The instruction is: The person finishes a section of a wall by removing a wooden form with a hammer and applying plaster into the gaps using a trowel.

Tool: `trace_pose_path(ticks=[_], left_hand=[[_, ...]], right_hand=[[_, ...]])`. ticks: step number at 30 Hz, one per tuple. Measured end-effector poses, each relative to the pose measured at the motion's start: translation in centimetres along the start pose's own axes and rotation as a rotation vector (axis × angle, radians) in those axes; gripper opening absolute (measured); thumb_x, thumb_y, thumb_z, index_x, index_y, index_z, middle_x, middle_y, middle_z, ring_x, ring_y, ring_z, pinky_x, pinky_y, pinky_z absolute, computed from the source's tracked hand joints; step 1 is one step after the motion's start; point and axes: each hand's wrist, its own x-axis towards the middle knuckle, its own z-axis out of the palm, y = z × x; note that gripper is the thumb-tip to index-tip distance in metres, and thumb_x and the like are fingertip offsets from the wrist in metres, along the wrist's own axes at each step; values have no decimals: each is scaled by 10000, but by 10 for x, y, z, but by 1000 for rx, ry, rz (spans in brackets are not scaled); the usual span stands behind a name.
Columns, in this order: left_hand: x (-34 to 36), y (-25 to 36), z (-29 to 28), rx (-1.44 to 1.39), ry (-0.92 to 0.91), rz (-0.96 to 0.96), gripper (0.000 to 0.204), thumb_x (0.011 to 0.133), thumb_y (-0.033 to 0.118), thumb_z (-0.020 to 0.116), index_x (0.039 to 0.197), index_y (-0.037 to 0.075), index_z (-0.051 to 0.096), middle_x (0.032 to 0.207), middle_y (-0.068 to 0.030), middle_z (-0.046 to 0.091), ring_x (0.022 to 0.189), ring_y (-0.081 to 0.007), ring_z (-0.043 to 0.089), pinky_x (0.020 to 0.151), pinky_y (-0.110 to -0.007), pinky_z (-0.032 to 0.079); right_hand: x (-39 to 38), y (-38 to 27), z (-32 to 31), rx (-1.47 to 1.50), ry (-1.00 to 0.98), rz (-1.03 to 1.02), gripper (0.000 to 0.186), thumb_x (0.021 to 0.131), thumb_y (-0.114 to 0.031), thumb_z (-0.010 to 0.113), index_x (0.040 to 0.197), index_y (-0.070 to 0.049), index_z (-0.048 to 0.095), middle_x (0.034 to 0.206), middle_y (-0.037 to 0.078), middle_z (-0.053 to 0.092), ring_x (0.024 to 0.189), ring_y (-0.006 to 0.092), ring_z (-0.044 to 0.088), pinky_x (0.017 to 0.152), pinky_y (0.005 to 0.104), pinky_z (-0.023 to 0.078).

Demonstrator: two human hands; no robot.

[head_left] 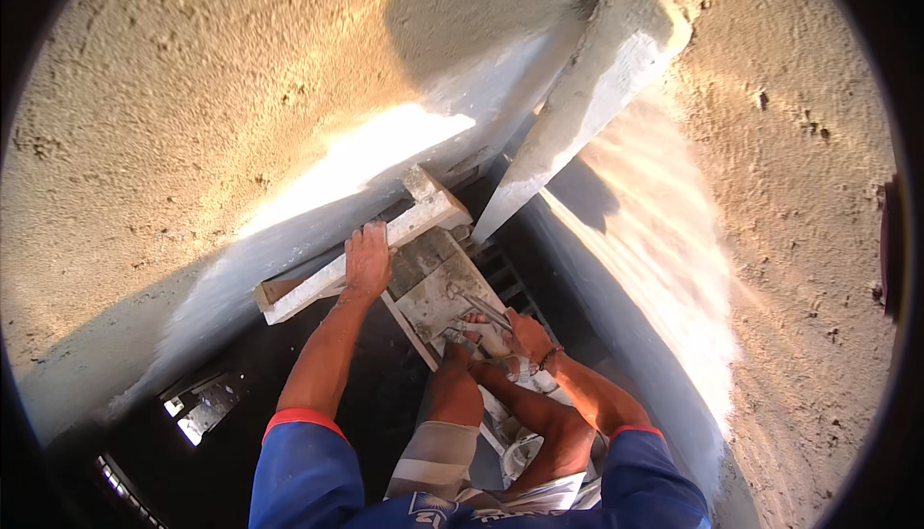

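Observation:
My left hand (367, 264) is closed over a white-spattered wooden beam (414, 223), part of a frame against the left wall. My right hand (527, 336) grips a metal tool (486, 306) with a long, narrow shaft, held low over a narrow, dirty plank platform (433, 293). My bare feet and bent legs are on the platform, partly hiding it. The exact shape of the tool's head is too small to tell.
Rough plastered walls (192, 96) rise on both sides, with smooth pale bands lower down. A tapering pale column or beam (587, 96) juts at the upper middle. A dark drop lies left of the platform, with small lit openings (192, 423) far below. Slats (500, 274) show beside the platform.

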Motion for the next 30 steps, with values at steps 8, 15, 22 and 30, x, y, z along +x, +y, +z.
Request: trace_pose_path(ticks=[8,15,22,30], left_hand=[[49,-5,62,21,-31,-176,558,825,366,680,1251,65,480,1272,-170,488,1144,-387,504,965,-544,403],[33,13,28,271,-175,-34,517,962,380,477,1420,141,459,1353,-174,547,1259,-358,494,997,-497,428],[73,65,-75,158,-191,175,517,952,353,503,1408,112,467,1286,-191,582,1201,-352,538,979,-467,447],[83,165,-237,-135,-382,612,517,940,321,533,1394,80,476,1209,-210,622,1134,-345,588,958,-433,470]], right_hand=[[-179,-51,-169,177,302,191,376,941,-370,591,1011,-11,502,648,272,536,672,453,598,573,495,439],[-248,-167,-243,375,272,463,696,917,-436,584,1418,1,377,1257,308,541,1137,409,557,999,434,447],[-265,-189,-234,299,576,70,505,931,-481,541,1110,-9,553,1220,233,568,1031,440,527,907,532,410],[-406,-325,-341,66,892,118,555,922,-318,634,1308,57,497,1061,260,650,957,357,649,843,423,517]])
